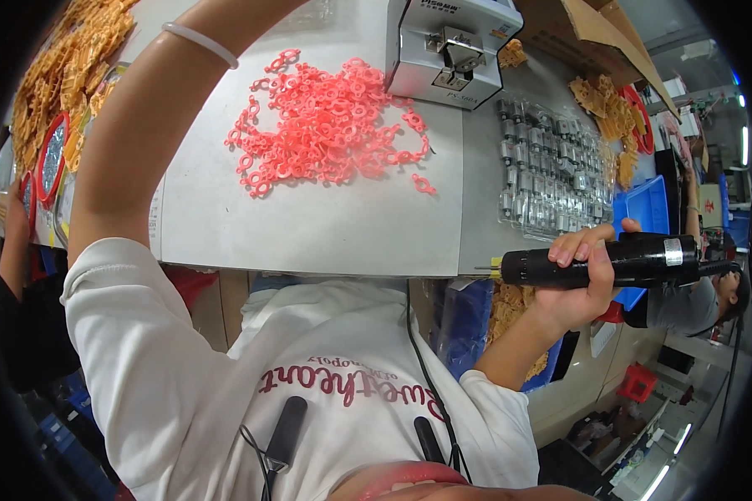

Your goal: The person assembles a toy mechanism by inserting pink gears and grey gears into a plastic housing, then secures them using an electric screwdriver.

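My right hand (578,280) is wrapped round a black electric screwdriver (647,260), held level at the table's right front edge with its thin bit pointing left. My left forearm (154,117) stretches forward across the left of the table. It runs out past the top edge of the picture, so my left hand is out of sight. A loose heap of small pink ringed plastic parts (326,125) lies mid-table, a few strays at its right side. Beyond it stands a white and black screw feeder (451,58).
A clear tray of small silvery cylinders (553,171) lies right of the heap, by a blue bin (646,204). Orange plastic parts (75,54) pile up at far left, more (606,108) at right near an open cardboard box (614,37). Other people work at both sides.
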`<action>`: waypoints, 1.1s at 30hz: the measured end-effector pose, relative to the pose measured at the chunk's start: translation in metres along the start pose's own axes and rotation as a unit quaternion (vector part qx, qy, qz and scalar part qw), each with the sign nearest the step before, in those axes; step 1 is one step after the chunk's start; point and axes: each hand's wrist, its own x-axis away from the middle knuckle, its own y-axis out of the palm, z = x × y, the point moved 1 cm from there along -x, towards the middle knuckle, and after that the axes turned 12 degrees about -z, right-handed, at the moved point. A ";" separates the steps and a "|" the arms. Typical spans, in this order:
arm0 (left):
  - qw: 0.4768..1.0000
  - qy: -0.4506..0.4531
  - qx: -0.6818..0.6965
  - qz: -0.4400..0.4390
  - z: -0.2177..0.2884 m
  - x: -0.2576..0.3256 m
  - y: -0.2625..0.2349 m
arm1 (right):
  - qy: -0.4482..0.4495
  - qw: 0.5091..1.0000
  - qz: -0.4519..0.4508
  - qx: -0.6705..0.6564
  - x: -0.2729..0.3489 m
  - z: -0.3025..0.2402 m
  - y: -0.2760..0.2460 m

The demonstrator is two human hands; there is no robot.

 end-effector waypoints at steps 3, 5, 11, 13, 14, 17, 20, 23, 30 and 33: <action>0.993 -0.114 0.020 -0.026 -0.001 0.018 0.002 | 0.014 1.000 -0.009 0.000 -0.004 0.004 -0.002; 0.974 -0.198 0.107 0.005 0.023 0.022 -0.032 | 0.018 1.000 -0.015 -0.009 -0.006 0.009 -0.004; 0.731 -0.405 0.548 0.045 0.155 0.064 -0.091 | 0.056 0.998 -0.007 -0.002 -0.010 0.024 0.003; 0.672 -0.384 0.633 -0.013 0.200 0.075 -0.100 | 0.088 0.996 0.000 -0.011 -0.017 0.033 0.008; 0.628 -0.407 0.662 -0.037 0.216 0.074 -0.108 | 0.107 0.994 0.005 -0.010 -0.021 0.037 0.009; 0.627 -0.425 0.647 -0.085 0.255 0.079 -0.101 | 0.203 0.979 0.020 0.025 -0.039 0.060 0.008; 0.661 -0.432 0.605 -0.104 0.254 0.085 -0.099 | 0.238 0.960 -0.028 0.141 -0.049 0.080 0.015; 0.738 -0.382 0.547 -0.103 0.231 0.086 -0.096 | 0.298 0.907 -0.111 0.276 -0.053 0.096 0.014; 0.824 -0.391 0.397 -0.106 0.167 0.095 -0.021 | 0.158 0.699 -0.184 0.673 -0.046 0.114 0.010; 0.810 -0.381 0.418 -0.152 0.176 0.090 0.002 | 0.125 0.638 -0.185 0.737 -0.048 0.102 0.020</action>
